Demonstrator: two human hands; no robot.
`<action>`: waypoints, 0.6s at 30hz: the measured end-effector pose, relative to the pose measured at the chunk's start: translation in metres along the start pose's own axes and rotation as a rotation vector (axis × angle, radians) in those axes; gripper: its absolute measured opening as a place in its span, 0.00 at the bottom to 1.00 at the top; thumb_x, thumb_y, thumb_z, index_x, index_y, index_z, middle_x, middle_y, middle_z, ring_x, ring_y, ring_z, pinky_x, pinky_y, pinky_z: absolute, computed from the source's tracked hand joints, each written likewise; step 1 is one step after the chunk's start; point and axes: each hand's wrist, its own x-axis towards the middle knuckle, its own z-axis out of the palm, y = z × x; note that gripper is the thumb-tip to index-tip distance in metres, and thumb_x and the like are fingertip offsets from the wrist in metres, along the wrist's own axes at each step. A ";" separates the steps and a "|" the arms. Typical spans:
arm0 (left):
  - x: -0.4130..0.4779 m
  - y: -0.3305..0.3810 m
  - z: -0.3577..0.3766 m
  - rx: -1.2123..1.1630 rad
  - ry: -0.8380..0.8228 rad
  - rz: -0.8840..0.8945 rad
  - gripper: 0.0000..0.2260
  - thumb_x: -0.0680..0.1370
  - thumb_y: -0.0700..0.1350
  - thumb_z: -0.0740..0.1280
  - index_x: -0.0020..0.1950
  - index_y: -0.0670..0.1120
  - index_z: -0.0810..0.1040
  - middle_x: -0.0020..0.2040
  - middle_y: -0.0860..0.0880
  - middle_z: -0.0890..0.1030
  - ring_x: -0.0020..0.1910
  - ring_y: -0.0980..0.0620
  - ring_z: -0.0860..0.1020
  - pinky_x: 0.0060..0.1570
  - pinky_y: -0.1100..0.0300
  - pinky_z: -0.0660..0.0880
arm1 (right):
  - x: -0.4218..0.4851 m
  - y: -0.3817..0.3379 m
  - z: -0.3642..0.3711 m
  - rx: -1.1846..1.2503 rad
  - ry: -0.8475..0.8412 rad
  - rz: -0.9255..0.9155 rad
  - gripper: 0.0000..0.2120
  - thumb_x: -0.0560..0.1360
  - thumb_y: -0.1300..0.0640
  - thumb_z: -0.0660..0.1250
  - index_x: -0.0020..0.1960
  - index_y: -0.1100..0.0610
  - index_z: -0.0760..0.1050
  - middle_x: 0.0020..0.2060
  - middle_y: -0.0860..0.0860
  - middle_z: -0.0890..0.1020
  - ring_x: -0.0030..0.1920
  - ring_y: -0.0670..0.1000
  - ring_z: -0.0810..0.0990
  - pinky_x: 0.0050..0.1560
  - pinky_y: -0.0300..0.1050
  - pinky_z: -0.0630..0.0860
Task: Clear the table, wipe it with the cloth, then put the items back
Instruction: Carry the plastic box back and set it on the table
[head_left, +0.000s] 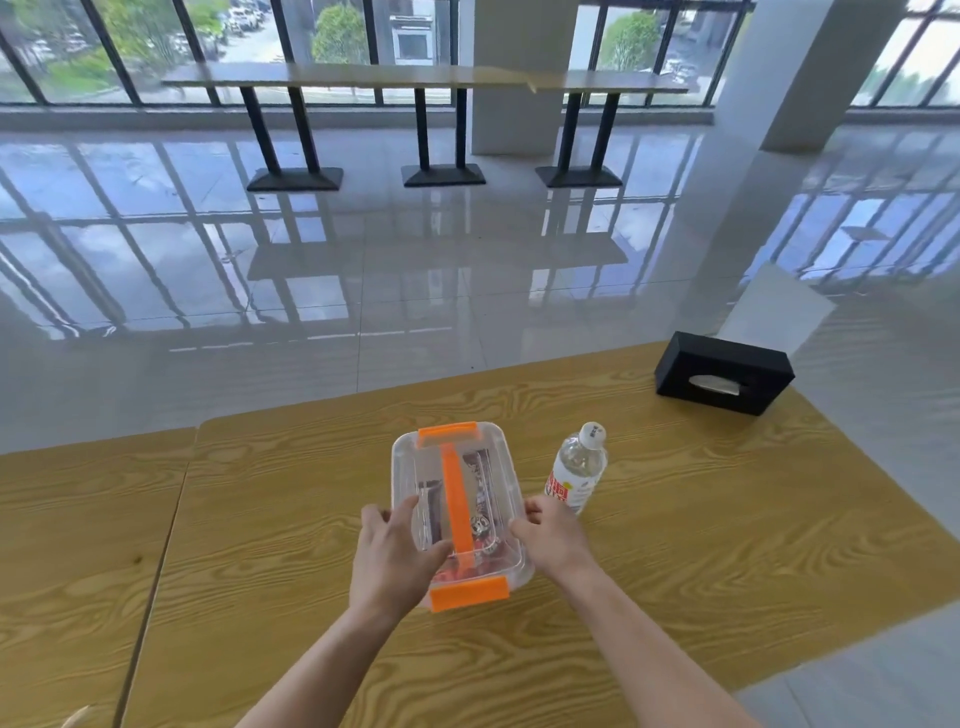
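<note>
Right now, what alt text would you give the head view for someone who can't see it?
The left hand and right hand grip the sides of a clear box with an orange handle at a wooden table. A bottle stands just right of it, and a black tissue box sits near the table's far right corner.

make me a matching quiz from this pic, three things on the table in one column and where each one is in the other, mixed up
Things
1. clear box
2. water bottle
3. black tissue box

Places
a. near the far right corner of the wooden table
b. between the left hand and the right hand, which hold its sides
c. standing just to the right of the clear box

Pairs: 1-b, 2-c, 3-a
</note>
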 end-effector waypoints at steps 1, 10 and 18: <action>0.000 0.001 0.003 0.003 -0.007 0.001 0.35 0.73 0.59 0.73 0.76 0.53 0.63 0.63 0.47 0.65 0.61 0.46 0.73 0.59 0.53 0.74 | 0.000 0.002 -0.002 -0.003 -0.001 0.006 0.05 0.76 0.54 0.66 0.50 0.52 0.79 0.45 0.45 0.84 0.46 0.47 0.83 0.49 0.50 0.81; 0.001 0.007 0.017 0.009 -0.044 0.048 0.36 0.72 0.59 0.73 0.76 0.54 0.63 0.63 0.47 0.64 0.61 0.46 0.73 0.59 0.53 0.74 | 0.002 0.017 -0.012 0.004 0.045 -0.029 0.06 0.77 0.55 0.65 0.50 0.55 0.79 0.45 0.48 0.83 0.47 0.51 0.82 0.47 0.50 0.81; 0.033 0.020 0.003 0.235 0.057 0.323 0.33 0.73 0.60 0.70 0.75 0.54 0.63 0.77 0.44 0.57 0.76 0.43 0.58 0.69 0.48 0.66 | -0.021 0.040 -0.007 0.020 0.131 -0.119 0.21 0.77 0.50 0.70 0.69 0.53 0.73 0.53 0.45 0.82 0.49 0.42 0.81 0.51 0.39 0.79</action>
